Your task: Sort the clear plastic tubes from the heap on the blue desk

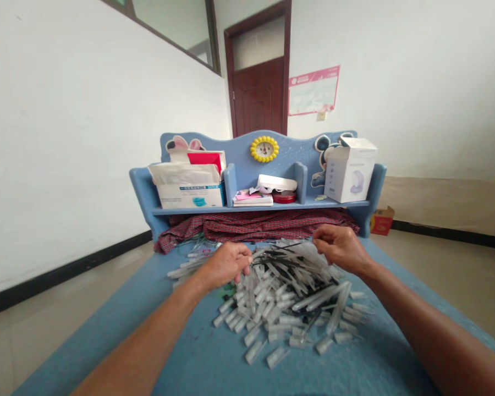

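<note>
A pile of translucent plastic sleeves and short caps (268, 297) lies on the blue desk, with thin black sticks (278, 263) mixed in. At the pile's left side, my left hand (230, 263) is closed in a pinch on a narrow translucent sleeve (257, 255). My right hand (339, 246) hovers over the far right part of the pile, thumb and fingers pinched together. A thin dark stick (295, 244) runs leftward from those fingertips, and its far end is hard to separate from the pile.
Behind the pile, a red checked cloth (256, 224) lies under the blue shelf (214, 210). On the shelf stand a mask box (190, 195), a white carton (350, 170), and a red round case (284, 196). Loose caps (278, 357) lie toward the desk's front.
</note>
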The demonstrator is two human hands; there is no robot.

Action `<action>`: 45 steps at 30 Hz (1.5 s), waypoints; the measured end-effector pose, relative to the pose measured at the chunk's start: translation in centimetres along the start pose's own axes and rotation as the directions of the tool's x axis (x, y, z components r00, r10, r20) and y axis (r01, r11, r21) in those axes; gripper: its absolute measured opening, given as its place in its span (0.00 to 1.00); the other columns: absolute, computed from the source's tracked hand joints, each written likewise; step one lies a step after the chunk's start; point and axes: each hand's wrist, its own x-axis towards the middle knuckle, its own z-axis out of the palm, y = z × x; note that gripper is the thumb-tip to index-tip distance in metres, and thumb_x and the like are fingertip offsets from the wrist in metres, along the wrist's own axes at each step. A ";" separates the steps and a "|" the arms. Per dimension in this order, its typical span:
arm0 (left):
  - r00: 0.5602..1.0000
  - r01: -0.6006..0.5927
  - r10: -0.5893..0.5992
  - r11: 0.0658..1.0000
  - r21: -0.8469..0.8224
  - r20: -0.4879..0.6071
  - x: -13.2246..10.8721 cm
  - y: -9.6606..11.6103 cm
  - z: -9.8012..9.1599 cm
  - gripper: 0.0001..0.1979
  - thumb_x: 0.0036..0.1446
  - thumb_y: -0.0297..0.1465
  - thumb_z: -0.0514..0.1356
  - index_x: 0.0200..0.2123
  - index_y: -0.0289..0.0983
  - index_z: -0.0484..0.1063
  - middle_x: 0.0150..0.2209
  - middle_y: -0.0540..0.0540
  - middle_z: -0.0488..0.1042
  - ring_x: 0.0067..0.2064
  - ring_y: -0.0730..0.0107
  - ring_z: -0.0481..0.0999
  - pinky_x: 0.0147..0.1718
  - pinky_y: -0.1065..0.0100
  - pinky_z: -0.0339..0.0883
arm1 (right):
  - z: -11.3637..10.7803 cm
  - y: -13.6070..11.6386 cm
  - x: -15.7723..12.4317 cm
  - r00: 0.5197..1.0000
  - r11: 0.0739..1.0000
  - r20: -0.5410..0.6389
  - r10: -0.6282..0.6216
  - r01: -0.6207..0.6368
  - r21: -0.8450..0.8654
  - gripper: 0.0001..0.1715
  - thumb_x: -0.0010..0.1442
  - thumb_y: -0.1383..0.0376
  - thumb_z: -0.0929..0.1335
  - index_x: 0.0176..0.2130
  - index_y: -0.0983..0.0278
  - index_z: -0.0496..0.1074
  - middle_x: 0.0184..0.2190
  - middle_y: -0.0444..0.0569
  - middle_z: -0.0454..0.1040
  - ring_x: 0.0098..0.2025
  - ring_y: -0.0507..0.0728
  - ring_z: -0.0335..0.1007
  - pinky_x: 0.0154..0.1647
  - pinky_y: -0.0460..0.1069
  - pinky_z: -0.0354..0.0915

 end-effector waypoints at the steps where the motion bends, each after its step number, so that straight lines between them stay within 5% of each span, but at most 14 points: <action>1: 1.000 0.003 -0.003 1.000 0.004 0.005 0.0 0.1 0.1 0.09 0.46 0.35 0.51 0.26 0.34 0.65 0.21 0.50 0.71 0.16 0.77 0.64 0.17 0.75 0.55 | 0.1 -0.1 -0.1 0.999 0.999 0.038 -0.029 0.031 -0.044 0.05 0.50 0.66 0.64 0.26 0.66 0.68 0.16 0.40 0.65 0.13 0.47 0.60 0.13 0.42 0.54; 6: 1.000 0.016 -0.017 1.000 0.025 0.021 -0.2 0.3 0.6 0.09 0.44 0.34 0.50 0.25 0.34 0.65 0.21 0.51 0.70 0.16 0.77 0.64 0.17 0.75 0.54 | -0.3 -0.2 -0.2 0.944 0.998 0.330 0.016 0.005 -0.062 0.07 0.52 0.65 0.63 0.27 0.66 0.68 0.15 0.40 0.66 0.13 0.47 0.61 0.13 0.41 0.54; 11: 1.000 0.010 -0.011 0.999 0.036 0.027 -0.2 0.4 0.7 0.10 0.44 0.35 0.50 0.26 0.34 0.65 0.21 0.51 0.70 0.16 0.77 0.64 0.17 0.75 0.54 | -1.8 -0.1 0.1 0.900 0.994 0.422 0.109 -0.105 -0.033 0.08 0.52 0.63 0.64 0.28 0.67 0.68 0.15 0.40 0.67 0.11 0.45 0.58 0.11 0.40 0.52; 17: 0.999 -0.017 0.014 0.997 0.075 0.040 0.0 0.0 0.8 0.11 0.46 0.36 0.50 0.26 0.34 0.66 0.21 0.50 0.71 0.17 0.76 0.66 0.17 0.75 0.55 | -2.9 0.5 0.1 0.747 0.973 0.626 0.222 -0.209 -0.097 0.03 0.46 0.69 0.65 0.27 0.67 0.68 0.14 0.38 0.67 0.11 0.46 0.58 0.10 0.40 0.53; 20: 0.999 -0.015 0.012 0.997 0.073 0.037 0.0 0.0 0.9 0.12 0.47 0.37 0.51 0.27 0.34 0.66 0.22 0.50 0.71 0.17 0.76 0.65 0.17 0.75 0.55 | -2.9 0.5 0.1 0.710 0.966 0.655 0.258 -0.210 -0.152 0.05 0.44 0.70 0.66 0.27 0.66 0.68 0.14 0.38 0.67 0.11 0.46 0.59 0.09 0.39 0.52; 27: 0.999 -0.016 0.013 0.998 0.062 0.046 -0.3 0.6 1.4 0.10 0.48 0.35 0.50 0.27 0.35 0.66 0.22 0.51 0.72 0.17 0.77 0.65 0.17 0.76 0.55 | -2.8 0.2 0.0 0.724 0.972 0.650 0.233 -0.196 -0.130 0.07 0.45 0.71 0.66 0.30 0.66 0.68 0.13 0.37 0.67 0.12 0.46 0.62 0.11 0.39 0.53; 33: 0.997 -0.040 0.039 0.999 0.014 0.060 -0.9 1.6 1.7 0.10 0.49 0.34 0.51 0.27 0.34 0.66 0.22 0.50 0.72 0.17 0.77 0.65 0.17 0.76 0.56 | -2.6 -0.7 -0.2 0.807 0.973 0.567 0.167 -0.227 0.036 0.09 0.50 0.62 0.67 0.27 0.67 0.66 0.15 0.40 0.67 0.12 0.47 0.61 0.11 0.40 0.55; 38: 0.994 -0.066 0.068 0.997 -0.031 0.088 -1.7 3.0 2.7 0.09 0.50 0.33 0.52 0.29 0.34 0.67 0.22 0.51 0.72 0.18 0.77 0.65 0.18 0.76 0.57 | -0.9 -2.3 -0.9 0.888 0.994 0.460 0.023 -0.069 0.084 0.17 0.54 0.55 0.65 0.28 0.67 0.67 0.17 0.41 0.66 0.13 0.46 0.58 0.12 0.41 0.52; 45: 0.980 -0.133 0.130 0.991 0.008 0.153 -2.6 4.4 3.8 0.09 0.53 0.32 0.51 0.30 0.35 0.69 0.23 0.52 0.70 0.21 0.76 0.67 0.20 0.76 0.57 | 1.5 -3.9 -2.3 0.873 0.989 0.469 -0.131 0.149 -0.002 0.15 0.57 0.58 0.64 0.30 0.67 0.70 0.18 0.40 0.62 0.17 0.45 0.58 0.16 0.40 0.53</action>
